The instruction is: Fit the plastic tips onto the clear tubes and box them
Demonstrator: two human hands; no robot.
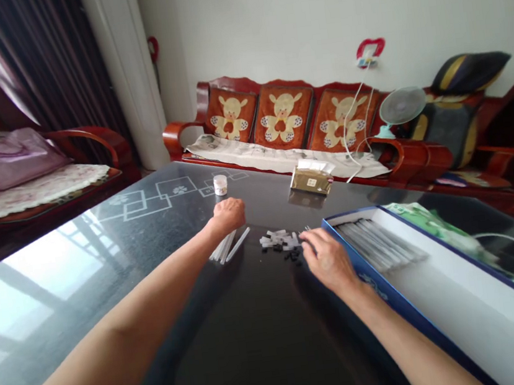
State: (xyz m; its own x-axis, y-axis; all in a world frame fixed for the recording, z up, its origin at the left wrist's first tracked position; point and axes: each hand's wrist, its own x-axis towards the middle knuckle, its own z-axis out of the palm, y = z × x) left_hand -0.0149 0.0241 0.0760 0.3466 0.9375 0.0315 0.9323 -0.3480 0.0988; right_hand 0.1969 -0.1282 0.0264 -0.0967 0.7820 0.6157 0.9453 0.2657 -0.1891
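My left hand (230, 213) is closed, its fingers curled under and hidden from me, just beyond several thin white tubes (230, 246) lying on the dark glossy table. What it holds, if anything, does not show. To the right, my right hand (329, 260) bends its fingers down at the edge of a small pile. Short white pieces (278, 238) and small black pieces (291, 255) make up that pile. The right fingertips are pinched together near some thin, shiny bits (308, 229); anything between them is too small to name.
An open blue box (472, 247) with a bundle of clear-wrapped tubes (380, 243) stands beside my right arm. Behind it lies a green-and-white bag (429, 221). Farther back are a small white jar (220, 185) and a tissue pack (310, 179). A wooden sofa (184, 133) stands beyond the table.
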